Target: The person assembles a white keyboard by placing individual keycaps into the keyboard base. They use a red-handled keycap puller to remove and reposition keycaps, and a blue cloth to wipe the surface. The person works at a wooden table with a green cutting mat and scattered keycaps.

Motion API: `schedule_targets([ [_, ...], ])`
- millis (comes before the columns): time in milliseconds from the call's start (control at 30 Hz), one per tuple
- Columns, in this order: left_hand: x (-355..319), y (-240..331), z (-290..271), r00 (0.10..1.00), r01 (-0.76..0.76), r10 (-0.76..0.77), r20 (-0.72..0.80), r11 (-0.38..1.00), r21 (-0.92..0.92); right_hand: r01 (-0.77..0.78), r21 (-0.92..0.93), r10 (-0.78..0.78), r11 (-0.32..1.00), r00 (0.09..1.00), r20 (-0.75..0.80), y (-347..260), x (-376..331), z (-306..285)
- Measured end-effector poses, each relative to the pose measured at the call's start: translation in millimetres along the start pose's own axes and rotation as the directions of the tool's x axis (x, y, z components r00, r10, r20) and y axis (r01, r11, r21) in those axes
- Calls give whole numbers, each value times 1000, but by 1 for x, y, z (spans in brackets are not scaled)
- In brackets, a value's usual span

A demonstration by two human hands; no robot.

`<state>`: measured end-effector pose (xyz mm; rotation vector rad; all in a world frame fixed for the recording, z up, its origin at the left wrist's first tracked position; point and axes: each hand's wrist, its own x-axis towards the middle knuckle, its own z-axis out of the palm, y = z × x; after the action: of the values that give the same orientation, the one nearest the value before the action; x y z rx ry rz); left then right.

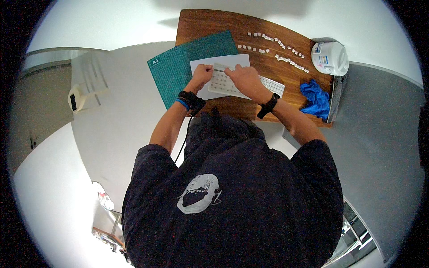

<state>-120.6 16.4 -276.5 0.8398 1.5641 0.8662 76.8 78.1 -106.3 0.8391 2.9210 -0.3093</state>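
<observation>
- The white keyboard (219, 84) lies at the near middle of the table (210, 22), slanting a little nearer toward its right end; its left part is over a white paper sheet (239, 60), which overlaps a green cutting mat (169, 73) on the left.
- The left hand (203, 74) is at the keyboard's far left corner, its fingers curled in and seemingly pressed together; whether they pinch the edge or some small piece, I cannot tell.
- The right hand (246, 79) reaches over the middle of the keyboard, fingers bent toward the same far left part; the tips are too small to tell whether they pinch or only press.
- Small pale keycaps lie at the far right in two uneven lines, a far row (265, 36) and a near row (279, 58); a white tub (330, 58) stands to their right, and a blue cloth (315, 99) lies crumpled nearer, at the right edge.
- The step in hand looks like close two-handed work on the keyboard's far left part, with many caps apparently off; the next move, I judge, calls for the left hand steadying that corner, and light, exact pressure from the right fingers.
</observation>
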Motion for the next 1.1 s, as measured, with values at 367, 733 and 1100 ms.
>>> schedule_targets([
  [367, 5, -23, 0, 1000, 4, -4, -16, 1000, -4, -120, 112, 92, 986, 969, 229, 3, 25, 24],
  [733, 27, -83, 18, 968, 252, -211, 138, 843, -475, 27, 30, -30, 999, 995, 95, -6, 39, 68],
  [1100, 29, -88, 25, 999, 44, -34, 38, 943, -329, -1, 114, -7, 994, 997, 73, -7, 55, 86],
])
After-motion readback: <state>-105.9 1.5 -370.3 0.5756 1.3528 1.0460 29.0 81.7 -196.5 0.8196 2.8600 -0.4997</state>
